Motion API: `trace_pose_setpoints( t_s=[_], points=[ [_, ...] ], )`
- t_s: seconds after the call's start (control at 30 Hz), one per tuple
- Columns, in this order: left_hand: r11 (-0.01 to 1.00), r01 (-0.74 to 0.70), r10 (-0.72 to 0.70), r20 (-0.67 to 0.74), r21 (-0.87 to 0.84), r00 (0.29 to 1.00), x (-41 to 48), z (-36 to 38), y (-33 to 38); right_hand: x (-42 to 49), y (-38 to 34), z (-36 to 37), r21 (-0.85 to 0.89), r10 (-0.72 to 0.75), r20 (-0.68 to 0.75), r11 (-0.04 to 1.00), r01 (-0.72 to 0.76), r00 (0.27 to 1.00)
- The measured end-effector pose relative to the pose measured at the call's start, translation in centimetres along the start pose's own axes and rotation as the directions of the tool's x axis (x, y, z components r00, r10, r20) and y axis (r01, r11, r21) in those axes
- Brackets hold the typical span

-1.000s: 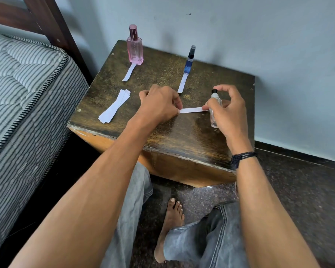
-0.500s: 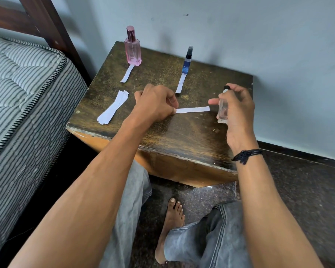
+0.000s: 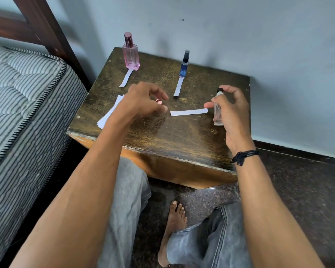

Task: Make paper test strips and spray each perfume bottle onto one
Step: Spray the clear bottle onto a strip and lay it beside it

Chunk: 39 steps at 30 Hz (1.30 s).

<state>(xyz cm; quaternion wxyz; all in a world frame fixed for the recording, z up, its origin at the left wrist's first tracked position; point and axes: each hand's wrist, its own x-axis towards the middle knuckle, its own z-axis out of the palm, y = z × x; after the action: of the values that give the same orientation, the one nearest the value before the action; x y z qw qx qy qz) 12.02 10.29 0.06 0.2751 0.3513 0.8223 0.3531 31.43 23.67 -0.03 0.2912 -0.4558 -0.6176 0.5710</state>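
My right hand (image 3: 231,111) grips a small clear spray bottle (image 3: 218,113) upright above the table's right side, forefinger on its black nozzle. A white paper strip (image 3: 189,112) lies flat just left of the bottle. My left hand (image 3: 143,101) hovers left of that strip without touching it, fingers loosely curled around a small round pinkish cap (image 3: 158,101). At the back, a pink perfume bottle (image 3: 131,55) has a strip (image 3: 126,78) in front of it. A slim blue bottle (image 3: 184,66) likewise has a strip (image 3: 178,88).
Spare strips (image 3: 108,113) lie stacked near the left edge of the dark wooden table (image 3: 162,136), partly under my left wrist. A striped mattress (image 3: 17,103) and a bed post (image 3: 46,31) stand to the left. A wall runs close behind. My knees and a bare foot (image 3: 175,219) are below the front edge.
My left hand has let go of the strip's left end and lifted away. My right hand has drawn the clear bottle back to the right of the strip.
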Motion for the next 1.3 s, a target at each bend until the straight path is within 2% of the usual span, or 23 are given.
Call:
trace_pose_setpoints(
  t_s=[0.1, 0.23, 0.3, 0.43, 0.53, 0.6, 0.77, 0.97, 1.3],
  points=[
    [0.999, 0.015, -0.017, 0.060, 0.032, 0.998, -0.3, -0.7, 0.1, -0.3, -0.2, 0.0, -0.017, -0.024, 0.021, 1.000, 0.024, 0.999],
    [0.996, 0.048, -0.050, 0.035, 0.074, 0.998, -0.3, -0.4, 0.2, -0.5, -0.1, -0.2, -0.045, -0.046, 0.075, 0.998, 0.050, 0.996],
    [0.998, 0.055, -0.055, -0.003, 0.040, 0.998, -0.1, -0.2, 0.0, -0.4, 0.0, -0.3, -0.063, -0.059, 0.105, 0.996, 0.066, 0.993],
    [0.966, -0.025, -0.003, -0.109, -0.258, 0.994, -0.4, -0.2, 0.8, -0.4, 0.2, -0.5, -0.051, -0.064, 0.164, 0.996, 0.073, 0.984],
    [0.834, -0.084, 0.006, -0.143, -0.546, 0.990, -0.9, -0.2, 2.1, -0.4, 0.3, -0.2, -0.026, -0.076, 0.221, 0.996, 0.083, 0.972],
    [0.765, -0.089, 0.014, -0.123, -0.638, 0.992, -1.0, 0.0, 2.5, -0.5, 0.3, 0.1, -0.040, -0.092, 0.259, 0.994, 0.106, 0.961],
    [0.751, -0.129, 0.077, -0.108, -0.648, 0.991, -0.9, 0.3, 2.6, -0.7, 0.6, 1.3, -0.165, -0.151, 0.325, 0.963, 0.214, 0.933],
    [0.760, -0.213, 0.174, -0.123, -0.614, 0.977, -1.0, 1.0, 3.1, -0.8, 0.8, 2.0, -0.182, -0.210, 0.360, 0.940, 0.290, 0.909],
    [0.798, -0.266, 0.257, -0.094, -0.541, 0.962, -0.7, 1.3, 2.8, -0.9, 0.8, 2.2, -0.223, -0.216, 0.379, 0.922, 0.315, 0.900]
  ],
)
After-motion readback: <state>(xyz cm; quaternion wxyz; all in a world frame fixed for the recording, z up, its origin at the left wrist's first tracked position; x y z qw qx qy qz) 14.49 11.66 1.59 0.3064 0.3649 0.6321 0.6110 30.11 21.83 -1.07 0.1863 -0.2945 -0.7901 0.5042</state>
